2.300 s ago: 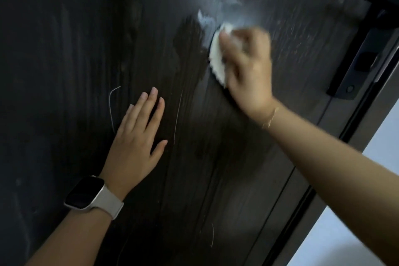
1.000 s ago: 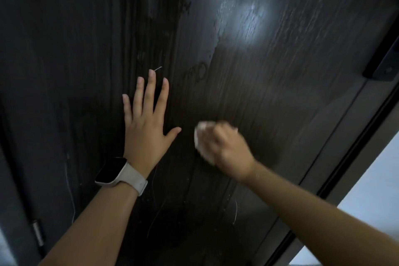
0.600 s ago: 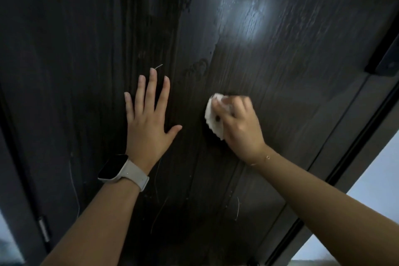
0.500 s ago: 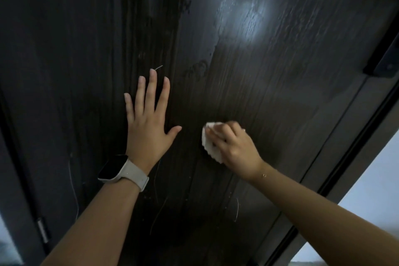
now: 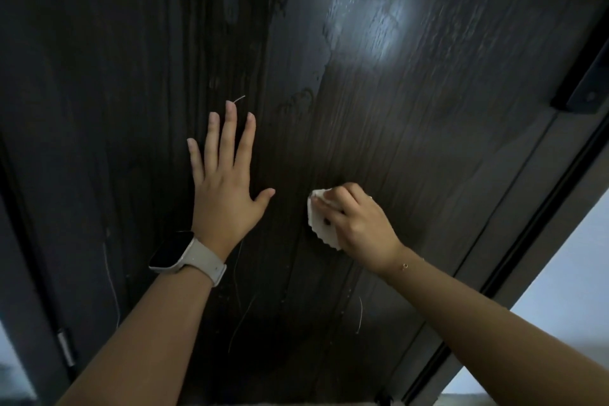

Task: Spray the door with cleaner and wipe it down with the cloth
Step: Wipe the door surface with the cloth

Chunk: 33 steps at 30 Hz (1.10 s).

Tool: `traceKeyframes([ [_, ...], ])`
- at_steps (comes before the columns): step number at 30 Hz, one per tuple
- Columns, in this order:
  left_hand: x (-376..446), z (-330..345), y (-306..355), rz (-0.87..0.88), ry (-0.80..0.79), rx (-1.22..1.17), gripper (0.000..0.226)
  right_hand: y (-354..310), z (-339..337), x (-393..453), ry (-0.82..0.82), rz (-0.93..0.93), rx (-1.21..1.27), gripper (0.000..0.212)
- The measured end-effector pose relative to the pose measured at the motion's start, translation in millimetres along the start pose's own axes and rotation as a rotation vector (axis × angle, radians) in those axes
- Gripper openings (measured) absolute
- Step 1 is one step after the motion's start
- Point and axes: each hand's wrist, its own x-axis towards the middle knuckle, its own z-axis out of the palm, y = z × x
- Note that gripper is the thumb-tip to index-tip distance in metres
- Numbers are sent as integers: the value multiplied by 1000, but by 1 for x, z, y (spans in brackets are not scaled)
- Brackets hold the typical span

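A dark wood-grain door [image 5: 412,115] fills the view, with a wet, shiny patch near its upper right. My left hand [image 5: 227,188] lies flat on the door with straight, spread fingers; a watch is on its wrist. To its right, my right hand [image 5: 357,224] grips a small white cloth [image 5: 319,224] with curled fingers and presses it against the door. No spray bottle is in view.
The lower end of a black handle plate [image 5: 583,92] sits at the door's right edge, beside the dark door frame [image 5: 514,267]. A pale wall [image 5: 560,280] shows at lower right. A hinge [image 5: 66,346] is at the lower left edge.
My right hand has rubbed the cloth up and down over the door's middle and now sits slightly lower and to the right. My left hand stays flat in place.
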Motion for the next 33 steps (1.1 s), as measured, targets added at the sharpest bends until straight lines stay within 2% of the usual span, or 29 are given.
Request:
traceKeyframes([
  [3,1,1,-1,8,14,-32,114,23,-24,21,123,19,19,37],
  [7,1,5,1,-23,43,-124,121,81,-76,96,593,389,40,38],
  [9,1,7,2,-29,44,-119,121,87,-85,128,735,511,64,42],
  [10,2,7,2,-31,42,-104,121,79,-80,135,722,486,63,43],
  [12,3,8,3,-47,38,-83,120,54,-57,131,582,268,58,38],
  [15,2,6,7,-66,44,-69,120,31,-30,106,238,-348,-129,31],
  [16,1,5,6,-61,43,-66,119,37,-35,105,124,-450,-186,32],
  [17,0,4,5,-54,45,-67,119,47,-45,112,80,-443,-220,34],
  [18,0,3,3,-49,48,-71,117,58,-57,124,112,-363,-190,37],
  [22,-1,-5,2,-45,27,-75,110,102,-120,194,624,185,-181,24],
  [24,0,-12,3,-43,48,-100,107,101,-126,209,726,314,-153,33],
  [26,1,-18,2,-54,90,-120,104,72,-104,199,614,238,-114,35],
  [27,2,-20,1,-68,105,-111,105,54,-89,188,511,106,-88,33],
  [30,8,-23,-6,-154,87,-96,115,29,-55,148,107,-447,-144,36],
  [31,9,-24,-9,-182,75,-108,118,34,-58,146,28,-518,-155,37],
  [32,10,-24,-13,-198,72,-116,121,43,-63,154,32,-507,-157,37],
  [33,11,-23,-16,-201,70,-116,122,50,-72,167,87,-404,-135,34],
])
